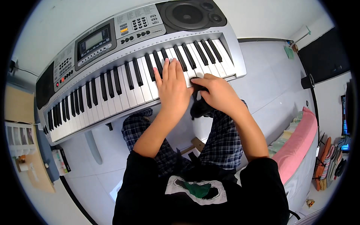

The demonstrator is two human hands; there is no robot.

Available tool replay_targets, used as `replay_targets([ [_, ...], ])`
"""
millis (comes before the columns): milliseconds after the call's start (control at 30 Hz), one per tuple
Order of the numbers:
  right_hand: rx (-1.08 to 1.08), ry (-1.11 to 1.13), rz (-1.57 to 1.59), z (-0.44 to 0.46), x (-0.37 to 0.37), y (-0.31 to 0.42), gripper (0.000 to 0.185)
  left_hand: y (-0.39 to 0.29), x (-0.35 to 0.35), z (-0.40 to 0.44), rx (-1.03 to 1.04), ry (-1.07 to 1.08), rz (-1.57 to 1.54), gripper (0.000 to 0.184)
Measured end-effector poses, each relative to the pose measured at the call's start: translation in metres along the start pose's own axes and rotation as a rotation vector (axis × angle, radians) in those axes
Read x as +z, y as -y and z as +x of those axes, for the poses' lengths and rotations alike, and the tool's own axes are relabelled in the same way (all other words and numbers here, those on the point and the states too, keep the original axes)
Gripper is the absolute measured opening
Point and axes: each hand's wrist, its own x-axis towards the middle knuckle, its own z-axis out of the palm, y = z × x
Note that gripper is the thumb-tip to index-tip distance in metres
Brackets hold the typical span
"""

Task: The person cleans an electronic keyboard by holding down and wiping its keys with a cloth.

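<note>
The silver electronic keyboard [123, 53] stands slantwise, its right end farther up the view, with black and white keys [108, 98] along its near side and a grey display [94, 41] set between button panels, dark speakers at both ends. A soft-looking black item [199, 107], partly hidden, hangs bunched at the front edge, toward the keyboard's right end.

This is someone's home: pink bedding [298, 144] bulges above pale floor tiles [266, 75], an electronic keyboard [137, 62] stands along one wall, and what look like clothes [330, 163] crowd the far edge.
</note>
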Motion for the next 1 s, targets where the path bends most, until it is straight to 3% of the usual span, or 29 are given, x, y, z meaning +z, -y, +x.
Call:
replay_targets([
  [100,-0.009,0.003,0.083,-0.018,-0.009,-0.012,0.032,-0.002,0.000,-0.002,0.013,-0.003,-0.029,0.083],
  [200,0.215,-0.137,0.213,-0.031,-0.014,-0.016,0.039,-0.007,-0.007,0.001,0.028,0.017,-0.020,0.082],
  [300,0.165,-0.220,0.316,-0.047,-0.003,-0.026,0.040,-0.015,-0.006,0.000,0.043,0.023,-0.004,0.085],
  [367,0.205,-0.188,0.359,-0.055,-0.001,-0.027,0.040,-0.022,-0.006,-0.004,0.061,0.011,-0.005,0.079],
  [433,0.209,-0.326,0.553,-0.058,0.008,-0.031,0.038,-0.034,-0.009,-0.006,0.162,-0.046,-0.140,0.070],
  [567,0.305,-0.378,0.801,-0.078,0.016,-0.038,0.037,-0.058,-0.012,-0.021,0.216,0.207,-0.550,0.060],
  [633,0.269,-0.376,0.965,-0.084,0.022,-0.042,0.029,-0.061,-0.006,-0.026,0.171,0.287,-0.629,0.063],
  [700,0.295,-0.435,1.081,-0.091,0.031,-0.052,0.021,-0.064,-0.013,-0.026,0.053,0.584,-0.703,0.068],
  [867,0.338,-0.497,1.171,-0.090,0.053,-0.050,0.016,-0.041,0.004,-0.065,0.013,0.705,-0.796,0.054],
  [933,0.381,-0.425,1.223,-0.093,0.055,-0.048,0.023,-0.040,-0.001,-0.074,-0.417,0.761,-0.773,0.039],
  [1000,0.360,-0.365,1.304,-0.096,0.059,-0.051,0.034,-0.035,-0.003,-0.084,-0.415,0.659,-0.793,0.035],
])
